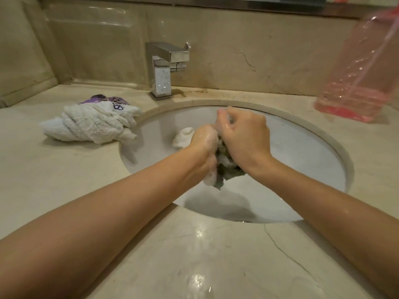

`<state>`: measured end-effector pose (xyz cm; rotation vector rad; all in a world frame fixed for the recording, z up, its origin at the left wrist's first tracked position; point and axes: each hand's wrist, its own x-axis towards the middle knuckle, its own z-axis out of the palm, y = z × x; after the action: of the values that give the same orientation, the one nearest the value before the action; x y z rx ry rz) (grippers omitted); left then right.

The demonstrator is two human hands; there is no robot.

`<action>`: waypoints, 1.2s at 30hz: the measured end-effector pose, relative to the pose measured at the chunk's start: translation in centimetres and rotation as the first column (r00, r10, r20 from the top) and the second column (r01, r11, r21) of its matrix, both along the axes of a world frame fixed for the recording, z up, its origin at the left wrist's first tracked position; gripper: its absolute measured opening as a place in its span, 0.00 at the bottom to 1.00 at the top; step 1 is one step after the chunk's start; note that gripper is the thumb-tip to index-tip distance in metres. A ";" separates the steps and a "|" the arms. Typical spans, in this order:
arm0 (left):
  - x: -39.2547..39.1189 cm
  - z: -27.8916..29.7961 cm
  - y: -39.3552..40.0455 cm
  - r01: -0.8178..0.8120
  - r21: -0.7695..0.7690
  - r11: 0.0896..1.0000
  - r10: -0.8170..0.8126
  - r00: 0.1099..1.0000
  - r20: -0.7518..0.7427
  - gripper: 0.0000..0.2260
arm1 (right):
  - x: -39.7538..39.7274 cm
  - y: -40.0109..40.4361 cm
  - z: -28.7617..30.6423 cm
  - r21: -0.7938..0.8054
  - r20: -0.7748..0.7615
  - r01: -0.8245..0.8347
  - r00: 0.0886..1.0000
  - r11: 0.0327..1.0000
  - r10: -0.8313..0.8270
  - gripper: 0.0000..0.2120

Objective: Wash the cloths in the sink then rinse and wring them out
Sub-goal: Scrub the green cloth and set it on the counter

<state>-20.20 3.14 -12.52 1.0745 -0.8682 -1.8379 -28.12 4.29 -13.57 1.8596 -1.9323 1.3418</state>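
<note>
Over the oval white sink (302,147), both my hands grip one dark grey-green cloth (224,169) that is bunched up and covered in white suds. My left hand (205,145) holds its left side, foam on the fingers. My right hand (244,134) clasps its upper right part, knuckles up. A lump of white cloth (183,137) lies in the basin just behind my left hand. On the counter left of the sink sits a twisted white towel (90,124) with a purple cloth (101,99) tucked behind it.
A square chrome faucet (166,67) stands behind the sink, no water running. A clear pink plastic bottle (356,72) stands on the counter at the far right. The beige marble counter (194,255) surrounds the basin, with a marble backsplash behind.
</note>
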 end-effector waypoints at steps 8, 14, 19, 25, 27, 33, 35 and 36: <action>-0.5 0.3 -0.1 0.088 0.046 0.995 -0.088 0.996 -0.011 0.16 | -1.7 -1.8 0.0 0.245 0.083 0.139 0.983 0.959 -0.164 0.21; 0.5 -0.1 -1.7 -0.042 -0.002 0.999 0.042 0.987 0.154 0.17 | -3.7 -1.2 0.3 0.396 0.717 -0.194 0.676 0.898 -0.170 0.19; 0.3 -0.4 -2.1 -0.132 -0.046 0.990 0.139 0.964 0.228 0.16 | -1.1 0.6 1.2 0.124 0.661 -0.201 0.747 0.972 0.071 0.23; -0.2 -0.6 -0.8 -0.059 -0.118 0.991 0.058 0.998 -0.013 0.17 | 1.5 0.1 1.5 -0.013 0.088 0.030 0.996 0.999 -0.029 0.21; -0.6 -0.4 -0.2 -0.009 -0.039 0.999 0.008 0.999 -0.040 0.16 | 0.4 -0.7 1.3 0.091 0.086 0.093 0.991 0.991 -0.101 0.21; -0.2 -0.5 -0.1 -0.016 -0.106 0.994 0.009 0.998 -0.068 0.20 | 1.3 0.8 0.5 -0.009 0.053 -0.031 0.998 0.999 0.032 0.19; 0.3 -0.2 -0.3 -0.028 -0.046 0.999 0.026 0.999 -0.047 0.17 | 1.0 0.0 0.8 0.110 0.003 0.027 1.000 0.994 -0.028 0.16; 0.5 -0.2 -0.4 -0.017 -0.077 0.997 0.015 1.000 -0.024 0.17 | 1.4 0.3 0.8 0.075 -0.043 0.016 0.999 0.997 -0.013 0.15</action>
<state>-19.67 2.73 -12.74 1.0068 -0.9070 -1.7862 -26.75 4.54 -12.77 1.8881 -1.9974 1.2311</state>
